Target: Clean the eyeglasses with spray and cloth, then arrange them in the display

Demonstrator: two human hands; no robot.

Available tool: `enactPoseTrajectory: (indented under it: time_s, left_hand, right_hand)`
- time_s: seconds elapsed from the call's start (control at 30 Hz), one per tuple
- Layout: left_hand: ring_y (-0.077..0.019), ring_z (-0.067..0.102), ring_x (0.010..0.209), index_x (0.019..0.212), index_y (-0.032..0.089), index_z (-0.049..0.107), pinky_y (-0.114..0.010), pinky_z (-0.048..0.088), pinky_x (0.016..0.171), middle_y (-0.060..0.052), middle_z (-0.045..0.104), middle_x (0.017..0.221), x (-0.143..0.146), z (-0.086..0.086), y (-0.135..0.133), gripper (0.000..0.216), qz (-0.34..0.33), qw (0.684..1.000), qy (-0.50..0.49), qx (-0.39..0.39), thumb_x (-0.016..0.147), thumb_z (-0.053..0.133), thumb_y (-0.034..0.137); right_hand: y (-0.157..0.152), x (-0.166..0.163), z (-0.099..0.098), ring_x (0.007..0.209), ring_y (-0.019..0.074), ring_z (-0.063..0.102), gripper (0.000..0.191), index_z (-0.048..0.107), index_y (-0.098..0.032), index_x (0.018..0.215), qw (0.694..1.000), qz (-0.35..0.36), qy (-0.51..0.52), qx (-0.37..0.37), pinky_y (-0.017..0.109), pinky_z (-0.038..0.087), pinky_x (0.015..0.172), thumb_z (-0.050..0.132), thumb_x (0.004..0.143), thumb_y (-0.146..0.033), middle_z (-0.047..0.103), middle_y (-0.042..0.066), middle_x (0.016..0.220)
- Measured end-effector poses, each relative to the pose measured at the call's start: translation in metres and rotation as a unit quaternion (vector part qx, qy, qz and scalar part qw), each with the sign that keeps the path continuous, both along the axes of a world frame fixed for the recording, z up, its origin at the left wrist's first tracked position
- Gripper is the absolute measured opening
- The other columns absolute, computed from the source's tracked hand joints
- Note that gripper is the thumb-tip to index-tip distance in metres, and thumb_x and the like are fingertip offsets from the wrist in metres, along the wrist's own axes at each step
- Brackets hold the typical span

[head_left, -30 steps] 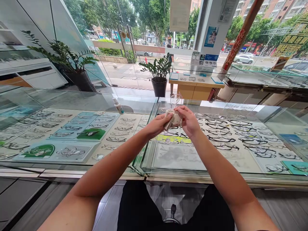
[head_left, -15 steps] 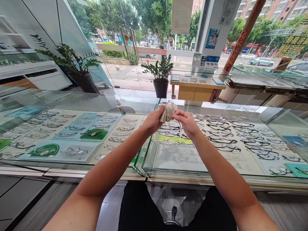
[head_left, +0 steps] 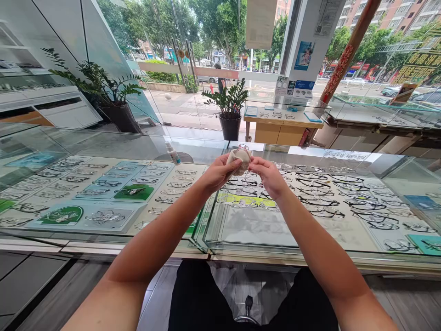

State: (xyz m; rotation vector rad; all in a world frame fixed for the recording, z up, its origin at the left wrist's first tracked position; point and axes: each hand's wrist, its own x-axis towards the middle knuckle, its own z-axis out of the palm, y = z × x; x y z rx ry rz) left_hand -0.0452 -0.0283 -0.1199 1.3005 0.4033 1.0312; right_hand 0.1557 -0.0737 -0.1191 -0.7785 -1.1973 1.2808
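Both my hands are raised together over the glass display counter [head_left: 241, 239]. My left hand [head_left: 217, 174] is closed on a small beige cloth [head_left: 238, 157], pinching it round one lens of a clear-framed pair of glasses [head_left: 248, 175]. My right hand [head_left: 269, 175] is closed on the same glasses from the right side, fingertips meeting the cloth. The thin transparent frame hangs a little below the cloth and is hard to make out against the case.
Under the counter glass lie several rows of spectacle frames [head_left: 320, 197] on trays and green and blue mats [head_left: 132, 192]. A small spray bottle [head_left: 172, 153] stands on the counter to the left. Potted plants [head_left: 229, 108] and a wooden desk [head_left: 282, 124] stand behind.
My hands rose slightly and the cloth moved up over the lens; the left fingers have shifted their pinch on it. The view tilted down a little since the earliest frame.
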Motion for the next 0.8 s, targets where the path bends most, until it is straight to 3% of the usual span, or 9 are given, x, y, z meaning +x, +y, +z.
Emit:
enactPoseTrajectory:
  time_s: [0.1, 0.33, 0.67, 0.8]
  left_hand:
    - [-0.0242, 0.081, 0.105, 0.116, 0.017, 0.089, -0.034, 0.06, 0.099, -0.014, 0.088, 0.115, -0.0007, 0.001, -0.0006, 0.047, 0.008, 1.0, 0.011, 0.005, 0.082, 0.106, 0.045]
    - [-0.0142, 0.07, 0.08, 0.106, 0.017, 0.088, -0.026, 0.053, 0.074, -0.005, 0.081, 0.093, 0.0019, 0.0017, -0.002, 0.053, 0.063, 0.998, 0.02, -0.02, 0.067, 0.114, 0.043]
    - [-0.015, 0.068, 0.069, 0.091, 0.015, 0.084, -0.027, 0.055, 0.068, -0.004, 0.077, 0.077, 0.006, 0.0033, -0.0032, 0.065, 0.123, 0.992, 0.016, -0.002, 0.071, 0.105, 0.073]
    - [-0.0149, 0.069, 0.069, 0.09, 0.015, 0.083, -0.027, 0.055, 0.068, -0.003, 0.077, 0.077, 0.0069, 0.0036, -0.0046, 0.069, 0.131, 0.991, 0.014, -0.004, 0.072, 0.102, 0.079]
  right_hand:
    - [0.0008, 0.0001, -0.0006, 0.12, 0.0265, 0.063, 0.02, 0.079, -0.027, 0.072, 1.0, 0.013, -0.003, 0.005, 0.043, 0.045, 0.118, 0.092, 0.073, -0.042, 0.075, 0.004, 0.105]
    - [-0.0001, -0.0014, 0.0003, 0.105, 0.0234, 0.06, 0.02, 0.085, -0.026, 0.075, 1.0, 0.031, -0.001, -0.006, 0.043, 0.045, 0.111, 0.093, 0.07, -0.043, 0.071, 0.003, 0.101]
    - [-0.0037, -0.0022, 0.0016, 0.095, 0.0207, 0.056, 0.033, 0.072, -0.025, 0.077, 0.997, 0.068, -0.039, 0.015, 0.041, 0.043, 0.1, 0.093, 0.077, -0.05, 0.063, -0.001, 0.088]
    - [-0.0045, -0.0019, 0.0009, 0.09, 0.0198, 0.05, 0.041, 0.068, -0.025, 0.079, 0.994, 0.088, -0.063, 0.031, 0.039, 0.041, 0.092, 0.094, 0.081, -0.057, 0.06, -0.001, 0.087]
